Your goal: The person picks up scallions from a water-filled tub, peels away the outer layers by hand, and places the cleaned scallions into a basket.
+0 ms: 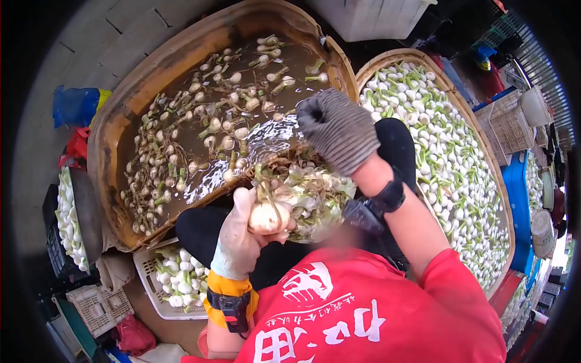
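My left hand (245, 227), in a pale glove, is closed around a whitish bulb (268, 218) with roots or stem pointing up. To the upper right, my right hand (339, 130) wears a grey striped glove, its fingers curled at the near edge of the water tub. Whatever its fingers hold, if anything, is hidden. Below it and beside the left hand lies a heap of peeled skins and leaves (318, 196). Many unpeeled bulbs with stems (233, 130) float in brown water in the large tub (115, 115).
A second large tub (501, 199) at the right holds many white bulbs with green stems. A white basket (148, 284) of clean bulbs stands at the lower left. A white bin (372, 18) is at the top, and crates (505, 124) stand at the far right.
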The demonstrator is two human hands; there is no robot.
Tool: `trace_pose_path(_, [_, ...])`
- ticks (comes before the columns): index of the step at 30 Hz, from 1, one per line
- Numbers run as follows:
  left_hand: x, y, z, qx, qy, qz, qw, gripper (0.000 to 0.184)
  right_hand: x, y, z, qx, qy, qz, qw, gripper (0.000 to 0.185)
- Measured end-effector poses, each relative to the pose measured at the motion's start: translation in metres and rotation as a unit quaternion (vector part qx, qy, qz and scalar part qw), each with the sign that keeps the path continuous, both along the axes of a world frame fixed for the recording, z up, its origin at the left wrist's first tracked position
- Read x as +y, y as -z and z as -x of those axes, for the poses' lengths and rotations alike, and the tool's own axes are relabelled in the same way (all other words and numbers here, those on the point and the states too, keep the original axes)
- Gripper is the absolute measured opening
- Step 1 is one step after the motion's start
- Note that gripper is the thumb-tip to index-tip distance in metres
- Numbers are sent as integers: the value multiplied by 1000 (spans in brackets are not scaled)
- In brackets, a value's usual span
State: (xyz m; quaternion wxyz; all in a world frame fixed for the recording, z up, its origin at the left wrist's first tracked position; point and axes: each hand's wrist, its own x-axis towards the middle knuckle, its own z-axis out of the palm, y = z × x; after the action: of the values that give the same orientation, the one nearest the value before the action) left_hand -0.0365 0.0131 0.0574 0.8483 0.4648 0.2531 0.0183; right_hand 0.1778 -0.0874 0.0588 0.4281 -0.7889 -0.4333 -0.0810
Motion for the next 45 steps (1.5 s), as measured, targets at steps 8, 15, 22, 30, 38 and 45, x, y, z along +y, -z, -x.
trace_pose_path(8, [-6, 10, -1, -38, -141, 135, 980, 44, -18, 15, 59, -178, -273, 103, 940, 24])
trace_pose_path(15, [-5, 18, -4, 69, -177, -45, 981, 48, -11, 21, 67, -118, -225, 137, 957, 22])
trace_pose_path(22, [10, 11, 3, 40, -88, -2, 995, 50, -6, 10, 71, 178, -261, 209, 926, 17])
trace_pose_path(30, [9, 2, 0, -63, 91, -35, 993, 93, 14, 10, -39, 66, 73, 36, 994, 17])
trace_pose_path(38, [6, 12, -8, -40, 27, -28, 998, 48, -21, 25, 21, 237, -118, 188, 946, 24])
trace_pose_path(45, [-6, 0, -16, 12, 46, -146, 988, 33, -27, -1, 47, 334, -122, -21, 934, 24])
